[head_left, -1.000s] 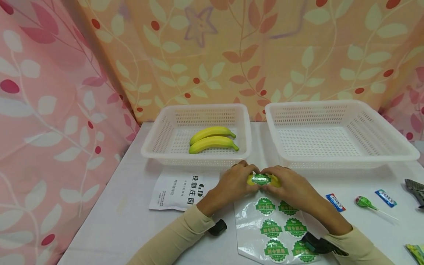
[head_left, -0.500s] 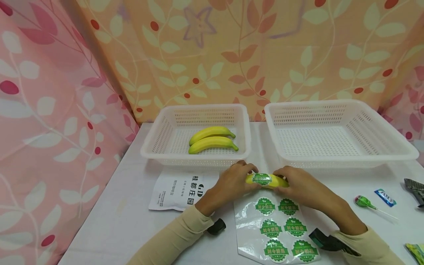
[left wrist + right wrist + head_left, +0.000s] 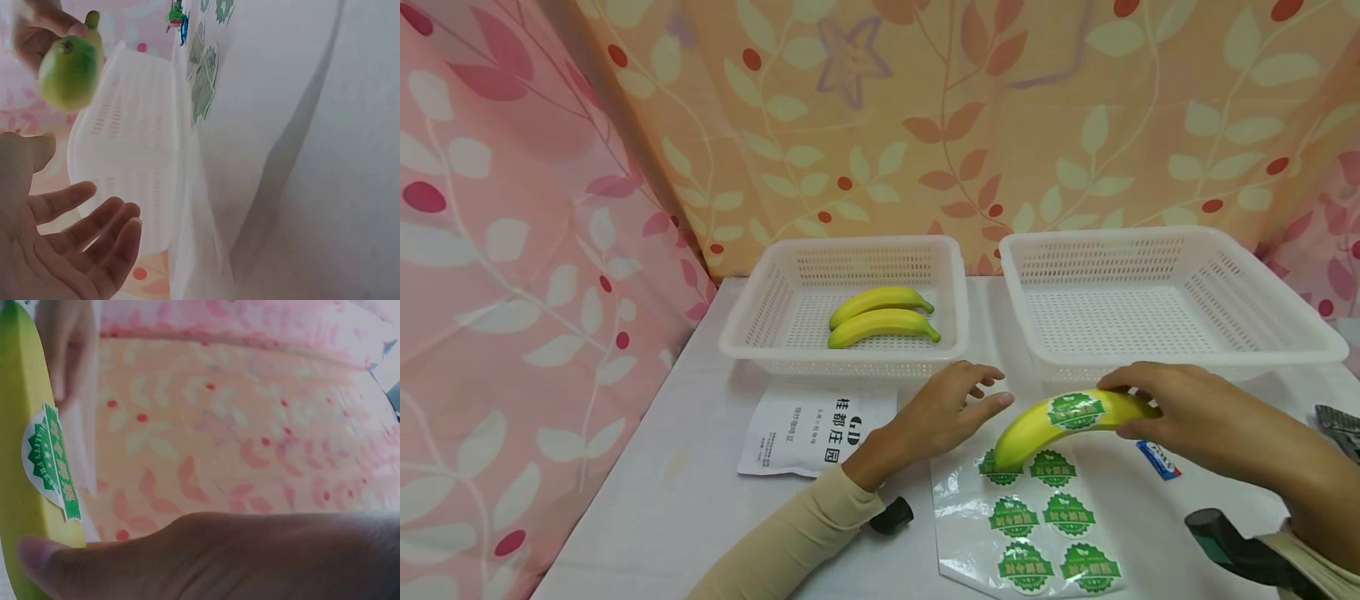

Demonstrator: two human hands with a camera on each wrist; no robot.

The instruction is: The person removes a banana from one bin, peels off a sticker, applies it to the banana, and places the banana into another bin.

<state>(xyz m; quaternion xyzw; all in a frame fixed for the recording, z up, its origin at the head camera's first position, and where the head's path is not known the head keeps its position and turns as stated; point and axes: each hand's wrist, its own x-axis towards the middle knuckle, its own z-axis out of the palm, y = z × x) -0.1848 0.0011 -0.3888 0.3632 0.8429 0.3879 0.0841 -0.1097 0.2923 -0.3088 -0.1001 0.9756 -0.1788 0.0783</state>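
Note:
A yellow banana (image 3: 1037,429) with a round green-and-white sticker (image 3: 1076,411) on its side is pinched near its stem end by my right hand (image 3: 1202,417). Its greenish tip points left, over the sheet of green stickers (image 3: 970,533) on the table. My left hand (image 3: 947,408) is apart from the banana, fingers relaxed, thumb out, holding nothing. In the left wrist view the banana's green tip (image 3: 69,75) faces the camera beyond my left hand's loose fingers. Close up in the right wrist view, my thumb (image 3: 44,556) presses the banana below the sticker.
Two bananas (image 3: 883,321) lie in the left white basket (image 3: 842,358); the right white basket (image 3: 1165,362) stands beside it at the back. A white printed pouch (image 3: 805,429) lies left of my left hand. A small blue-and-red wrapped candy (image 3: 1159,460) lies under my right forearm.
My left hand has let go of the banana. My right hand has carried it to the right and tilted it, the sticker now fully showing.

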